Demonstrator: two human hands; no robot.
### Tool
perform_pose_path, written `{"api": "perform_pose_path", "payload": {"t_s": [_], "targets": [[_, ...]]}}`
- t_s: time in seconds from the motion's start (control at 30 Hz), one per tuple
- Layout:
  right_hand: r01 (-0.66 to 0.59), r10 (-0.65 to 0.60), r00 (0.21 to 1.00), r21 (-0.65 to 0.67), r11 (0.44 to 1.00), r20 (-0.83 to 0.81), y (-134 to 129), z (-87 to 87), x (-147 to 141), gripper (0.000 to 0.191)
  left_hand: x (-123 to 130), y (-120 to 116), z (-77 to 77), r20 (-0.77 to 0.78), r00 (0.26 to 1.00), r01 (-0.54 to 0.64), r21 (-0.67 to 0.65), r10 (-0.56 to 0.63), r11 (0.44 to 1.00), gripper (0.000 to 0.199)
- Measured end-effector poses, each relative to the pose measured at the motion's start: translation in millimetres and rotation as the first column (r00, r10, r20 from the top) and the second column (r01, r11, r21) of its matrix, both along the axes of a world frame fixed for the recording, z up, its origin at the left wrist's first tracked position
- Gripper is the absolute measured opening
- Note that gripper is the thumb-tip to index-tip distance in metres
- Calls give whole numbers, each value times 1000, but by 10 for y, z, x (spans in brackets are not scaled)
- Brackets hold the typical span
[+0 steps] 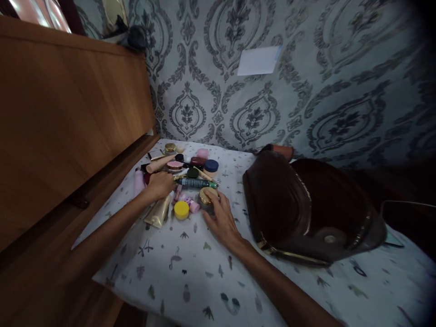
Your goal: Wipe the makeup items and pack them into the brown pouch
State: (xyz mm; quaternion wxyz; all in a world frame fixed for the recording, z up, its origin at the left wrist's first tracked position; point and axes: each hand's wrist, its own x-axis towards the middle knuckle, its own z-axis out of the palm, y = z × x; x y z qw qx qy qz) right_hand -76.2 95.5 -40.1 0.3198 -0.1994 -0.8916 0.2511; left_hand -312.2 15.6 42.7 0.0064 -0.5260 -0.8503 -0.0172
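Note:
My right hand (223, 222) has its thumb and fingers around a squat jar with a gold lid (206, 196), which is at the right edge of a pile of cosmetics. In the pile's left part, my left hand (162, 185) is closed, and its fingertips and anything in them are hidden. Between the hands lie a dark tube with a green end (197, 183), a yellow-lidded jar (181, 210) and a small pink-and-purple item (192, 205). Below my left wrist is a gold squeeze tube (158, 213). Behind are a blue-lidded jar (211, 166) and a pink compact (175, 166).
A large brown leather bag (282, 204) stands to the right on a white patterned cloth (204, 281). A wooden cabinet (75, 100) borders the left side. The patterned wall (211, 91) behind carries a white switch plate or paper (258, 61).

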Motion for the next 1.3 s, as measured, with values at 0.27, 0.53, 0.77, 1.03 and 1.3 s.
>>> {"api": "perform_pose_path", "payload": {"t_s": [0.27,0.53,0.77,1.03,1.3], "targets": [[-25,24,1000,-29,999,-15,10,7,16,55,-48,43,163,228,973,-90,288,23,953,6],[-35,24,994,-104,994,-110,38,-15,24,58,-279,-54,903,524,704,-446,852,-479,275,13],[-2,-15,990,-117,993,-138,59,-74,18,61,-667,-99,812,539,758,-554,829,-368,72,14],[0,-16,993,-138,990,-115,65,-42,32,61,-1475,293,556,521,847,-488,840,-102,238,12],[-3,-10,997,-167,986,-76,55,30,68,58,-1811,622,13,513,858,-234,449,-34,863,45]]}}
